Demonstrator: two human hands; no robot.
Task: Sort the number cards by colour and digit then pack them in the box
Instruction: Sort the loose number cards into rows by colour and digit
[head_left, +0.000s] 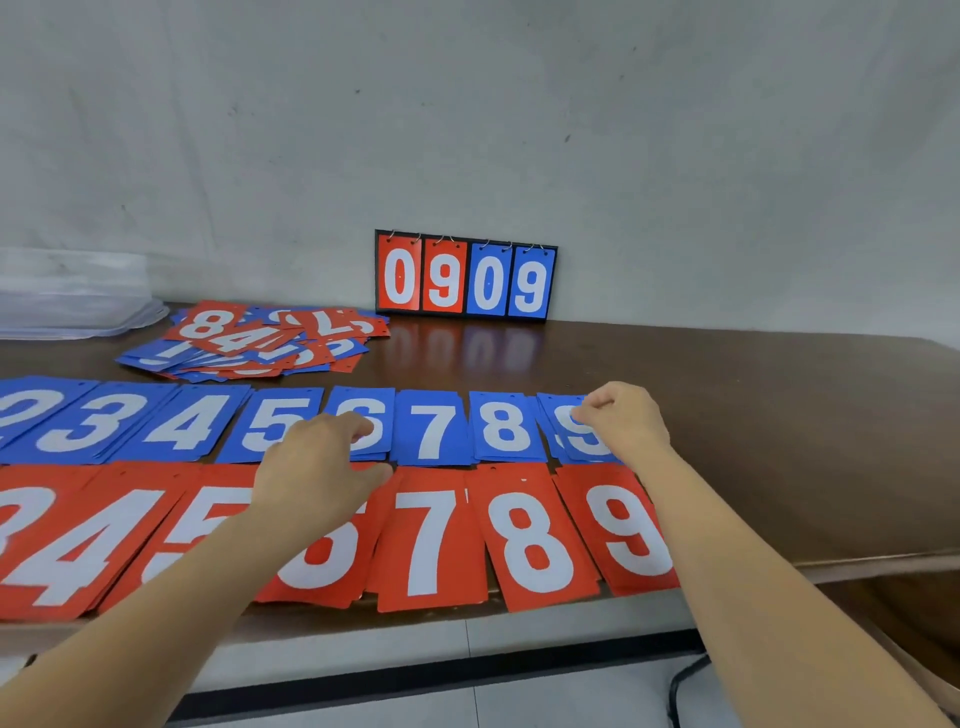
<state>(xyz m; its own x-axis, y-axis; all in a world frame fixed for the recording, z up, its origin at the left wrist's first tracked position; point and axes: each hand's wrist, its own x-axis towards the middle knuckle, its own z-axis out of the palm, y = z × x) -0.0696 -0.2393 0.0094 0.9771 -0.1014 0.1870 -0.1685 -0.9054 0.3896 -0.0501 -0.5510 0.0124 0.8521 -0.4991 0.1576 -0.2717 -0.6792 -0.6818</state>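
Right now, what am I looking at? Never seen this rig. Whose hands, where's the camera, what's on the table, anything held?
No robot: a person's bare hands, filmed by one wide-angle camera worn on the head, looking down. On the brown table lie a blue row and a red row of number cards sorted by digit, an unsorted heap behind, and a flip scoreboard reading 0909. The right hand pinches the blue 9 card. The left hand reaches over the blue 6 pile; grip unclear.

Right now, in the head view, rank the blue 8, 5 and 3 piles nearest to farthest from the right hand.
1. blue 8 pile, just left of the right hand, which pinches the blue 9 card.
2. blue 5 pile, mid-row.
3. blue 3 pile, far left.
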